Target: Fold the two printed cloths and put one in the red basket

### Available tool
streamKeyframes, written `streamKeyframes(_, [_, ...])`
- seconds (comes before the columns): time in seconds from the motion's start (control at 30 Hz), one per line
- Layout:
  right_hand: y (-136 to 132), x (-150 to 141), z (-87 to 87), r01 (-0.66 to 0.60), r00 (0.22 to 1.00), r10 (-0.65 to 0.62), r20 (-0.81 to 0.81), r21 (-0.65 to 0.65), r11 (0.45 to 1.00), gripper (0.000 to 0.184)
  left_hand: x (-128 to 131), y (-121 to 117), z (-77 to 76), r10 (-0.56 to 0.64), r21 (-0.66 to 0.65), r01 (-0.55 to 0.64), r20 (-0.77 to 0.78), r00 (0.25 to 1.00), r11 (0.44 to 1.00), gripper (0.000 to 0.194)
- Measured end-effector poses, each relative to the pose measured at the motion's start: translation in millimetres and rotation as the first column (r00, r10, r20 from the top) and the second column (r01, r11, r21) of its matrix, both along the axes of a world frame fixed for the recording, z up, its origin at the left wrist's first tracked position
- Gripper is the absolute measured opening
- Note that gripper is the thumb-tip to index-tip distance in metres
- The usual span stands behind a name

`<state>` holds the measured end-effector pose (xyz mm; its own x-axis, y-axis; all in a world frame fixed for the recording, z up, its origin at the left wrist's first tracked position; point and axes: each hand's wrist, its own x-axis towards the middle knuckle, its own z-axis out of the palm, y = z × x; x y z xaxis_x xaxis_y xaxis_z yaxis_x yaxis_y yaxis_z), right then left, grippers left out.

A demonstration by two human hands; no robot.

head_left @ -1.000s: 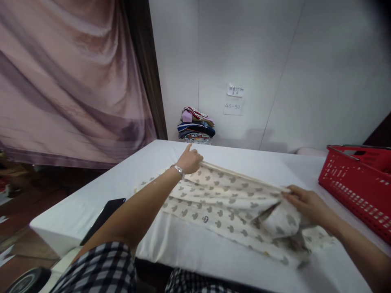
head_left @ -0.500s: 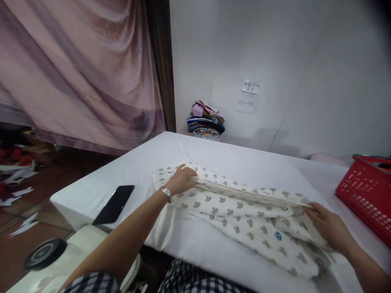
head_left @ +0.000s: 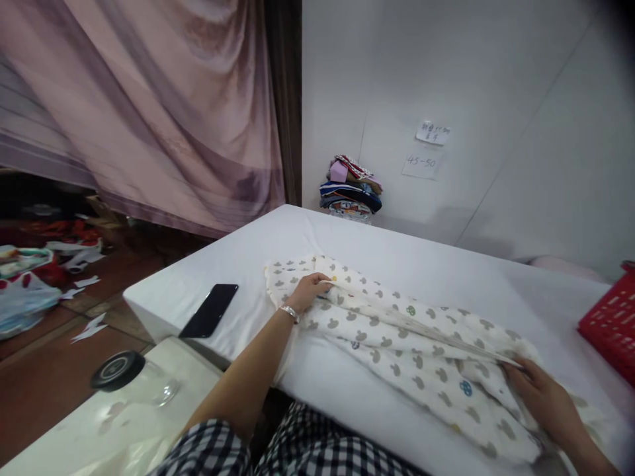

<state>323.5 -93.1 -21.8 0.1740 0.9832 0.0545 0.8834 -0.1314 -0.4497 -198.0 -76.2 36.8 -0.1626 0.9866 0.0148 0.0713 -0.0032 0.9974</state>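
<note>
A white cloth [head_left: 391, 370] printed with grey mushroom-like shapes and a few coloured ones lies in loose folds across the white-covered table [head_left: 411, 241]. My left hand [head_left: 311, 289], with a silver bracelet at the wrist, pinches a raised fold near the cloth's far left end. At the right, my right hand [head_left: 538, 395] grips the other end of this fold, its fingertips partly hidden. The fold runs taut between both hands. Left of my left arm, a black phone [head_left: 209, 311] rests on the table.
A glass jar with a black lid [head_left: 118, 370] lies on a pale surface [head_left: 59, 430] at lower left. The red basket [head_left: 610, 324] stands at the right edge. Behind the table are a stack of folded fabrics [head_left: 351, 192] and wall notes [head_left: 421, 164]. A pink curtain [head_left: 163, 99] hangs at left.
The view has swung left, shifting everything rightward in the picture. Both hands keep their grip; more of the cloth behind the held fold now shows, spread flatter.
</note>
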Motion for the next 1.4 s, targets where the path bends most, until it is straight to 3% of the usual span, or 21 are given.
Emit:
streamKeyframes(0.23, [1,2,-6.9,0.005,0.999,-0.005,-0.048,0.012,1.0,0.047,1,0,-4.1,0.1,0.179,-0.055,-0.256,0.961,0.982,0.015])
streamKeyframes(0.33, [-1,-1,-3.7,0.014,0.999,-0.013,-0.048,0.02,1.0,0.043,5,1,-8.9,0.092,0.205,-0.038,-0.262,0.961,0.978,0.014])
streamKeyframes(0.77, [-8,-9,7.6,0.064,0.998,-0.063,0.018,-0.038,0.997,0.055,-9,-7,-3.9,-0.191,0.04,0.223,-0.385,0.903,0.974,0.022])
streamKeyframes(0.97, [-8,-12,10.1,0.067,0.997,-0.067,0.048,-0.008,0.998,0.052,-14,-11,5.8,-0.209,0.041,0.254,-0.45,0.868,0.966,0.024])
streamKeyframes(1.23, [-10,-11,5.2,0.075,0.997,-0.076,0.031,0.01,0.997,0.055,-10,-14,9.8,0.027,0.091,0.023,-0.512,0.858,0.996,0.023])
streamKeyframes(1.4, [-10,-11,5.5,0.054,0.998,-0.055,0.01,0.036,0.998,0.053,-10,-11,13.1,0.063,0.143,0.011,-0.499,0.864,0.99,0.027])
